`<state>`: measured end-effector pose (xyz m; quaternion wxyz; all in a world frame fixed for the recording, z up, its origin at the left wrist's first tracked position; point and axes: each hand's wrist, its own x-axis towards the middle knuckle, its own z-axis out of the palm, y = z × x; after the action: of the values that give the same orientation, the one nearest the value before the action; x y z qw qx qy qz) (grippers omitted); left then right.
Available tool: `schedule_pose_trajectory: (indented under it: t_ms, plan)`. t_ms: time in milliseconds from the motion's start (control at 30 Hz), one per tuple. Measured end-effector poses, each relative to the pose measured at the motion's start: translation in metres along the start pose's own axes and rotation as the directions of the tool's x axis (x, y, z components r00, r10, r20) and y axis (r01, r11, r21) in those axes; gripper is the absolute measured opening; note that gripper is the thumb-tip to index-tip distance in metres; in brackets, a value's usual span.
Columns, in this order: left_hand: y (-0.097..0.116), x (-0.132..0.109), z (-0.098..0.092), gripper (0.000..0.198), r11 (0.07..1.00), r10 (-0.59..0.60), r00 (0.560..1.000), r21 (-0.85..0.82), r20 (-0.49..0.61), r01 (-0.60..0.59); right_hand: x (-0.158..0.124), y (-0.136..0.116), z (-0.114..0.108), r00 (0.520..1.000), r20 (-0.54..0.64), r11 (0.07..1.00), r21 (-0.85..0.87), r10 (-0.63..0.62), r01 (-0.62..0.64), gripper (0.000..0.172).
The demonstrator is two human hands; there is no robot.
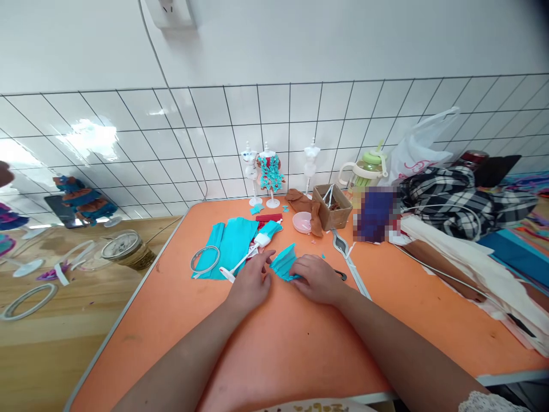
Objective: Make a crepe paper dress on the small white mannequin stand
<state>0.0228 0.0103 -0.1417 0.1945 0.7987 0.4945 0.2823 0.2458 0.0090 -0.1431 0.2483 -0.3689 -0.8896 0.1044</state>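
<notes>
Head view: On the orange counter (278, 349), left of the cardboard box (337, 216) and on its near side, I see a pleated turquoise piece (283, 262) between two hands. The right hand (319, 277), nearer the box, pinches the piece's right end; the rest extends leftward from that grip. The left hand (253, 280), farther from the box, is loosely parted just beside the other edge; contact and the piece's full long axis I cannot tell.

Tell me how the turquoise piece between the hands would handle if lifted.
The turquoise piece is probably light, since it looks thin. It would likely bend rather than stay rigid, given its creased surface. It may crumple easily where the right hand's fingers touch its edge.
</notes>
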Motion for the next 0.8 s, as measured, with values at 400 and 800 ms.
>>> schedule_pose_trajectory:
  t_ms: [400,800]
  plan:
    - [0.015,-0.006,-0.004,0.07,0.994,0.044,0.998,0.099,0.041,-0.048,-0.002,-0.021,-0.005,0.986,-0.164,0.999,0.014,-0.028,0.031,0.071]
    - [0.025,-0.012,-0.005,0.083,0.955,0.257,0.966,0.148,0.023,-0.258,0.006,-0.028,0.003,0.99,-0.139,0.999,-0.032,0.016,-0.021,0.007]
